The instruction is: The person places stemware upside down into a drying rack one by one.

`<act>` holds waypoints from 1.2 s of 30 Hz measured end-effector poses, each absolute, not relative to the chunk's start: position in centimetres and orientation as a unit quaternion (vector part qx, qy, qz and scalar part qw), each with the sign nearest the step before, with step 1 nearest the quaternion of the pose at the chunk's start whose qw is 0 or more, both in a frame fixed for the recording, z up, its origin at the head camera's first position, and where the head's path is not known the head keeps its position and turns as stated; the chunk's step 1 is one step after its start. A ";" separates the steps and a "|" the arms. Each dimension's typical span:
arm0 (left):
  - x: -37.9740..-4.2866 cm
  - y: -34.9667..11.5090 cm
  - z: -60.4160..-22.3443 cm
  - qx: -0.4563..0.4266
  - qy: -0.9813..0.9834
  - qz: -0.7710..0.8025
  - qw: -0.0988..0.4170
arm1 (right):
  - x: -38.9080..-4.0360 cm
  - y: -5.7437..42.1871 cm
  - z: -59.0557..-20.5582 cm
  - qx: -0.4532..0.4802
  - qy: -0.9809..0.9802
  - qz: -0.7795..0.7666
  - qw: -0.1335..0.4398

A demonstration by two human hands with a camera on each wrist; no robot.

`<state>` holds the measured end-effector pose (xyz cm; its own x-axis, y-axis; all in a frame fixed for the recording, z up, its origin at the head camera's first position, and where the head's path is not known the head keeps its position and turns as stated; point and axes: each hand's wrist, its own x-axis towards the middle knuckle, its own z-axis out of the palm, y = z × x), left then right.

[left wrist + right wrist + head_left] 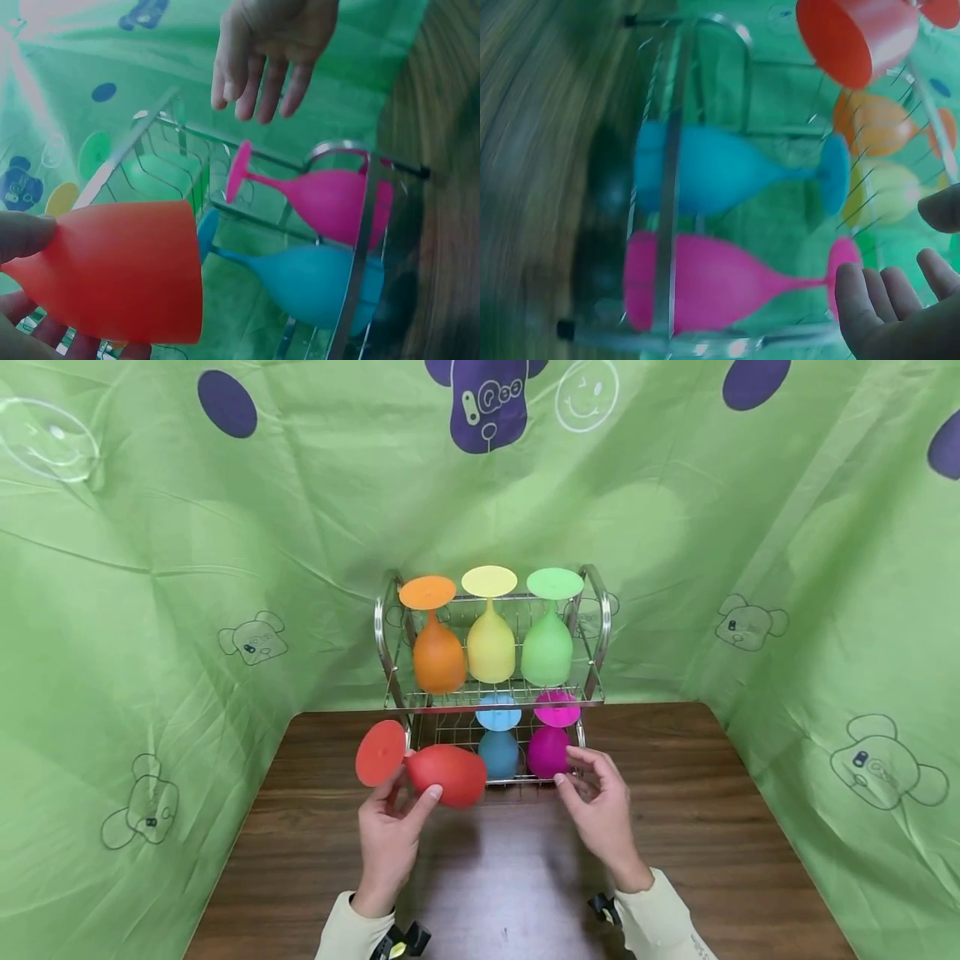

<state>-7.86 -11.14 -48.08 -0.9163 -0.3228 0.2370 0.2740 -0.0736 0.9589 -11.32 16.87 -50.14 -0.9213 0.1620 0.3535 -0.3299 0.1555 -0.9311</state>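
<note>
A red wine goblet (447, 774) lies tipped on its side in the air, its foot to the left and its open rim to the right. My left hand (387, 843) holds it, thumb on the bowl and fingers beneath. Upside down on the lower tier of a two-tier wire rack (495, 708) stand a blue goblet (498, 755) and a magenta goblet (550, 753). My right hand (602, 810) hovers beside the magenta one with relaxed fingers. In the right wrist view nothing is between its thumb and fingers (859, 304).
On the upper tier an orange goblet (439, 658), a yellow goblet (491, 647) and a green goblet (547, 650) stand upside down. The rack sits at the back of a dark wooden table (300, 860). Green printed cloth (315, 510) encloses the table on three sides.
</note>
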 end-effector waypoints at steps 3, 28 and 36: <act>-8.2 -11.3 -48.3 0.013 -0.686 -0.699 0.204 | -12.2 17.9 -51.1 0.022 -0.749 0.630 0.202; -12.2 -13.1 -51.1 -0.078 -0.852 -0.466 0.225 | -16.6 20.6 -56.1 -0.046 -0.801 0.565 0.192; -14.1 -13.3 -51.5 -0.096 -0.872 -0.441 0.189 | -17.3 20.5 -56.9 -0.060 -0.819 0.534 0.201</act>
<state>-14.14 -13.26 -51.54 -0.9104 0.0002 0.4137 0.3334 0.5923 0.7335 -17.27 20.54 -56.90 -0.9116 0.3137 0.2657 -0.1161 0.4235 -0.8984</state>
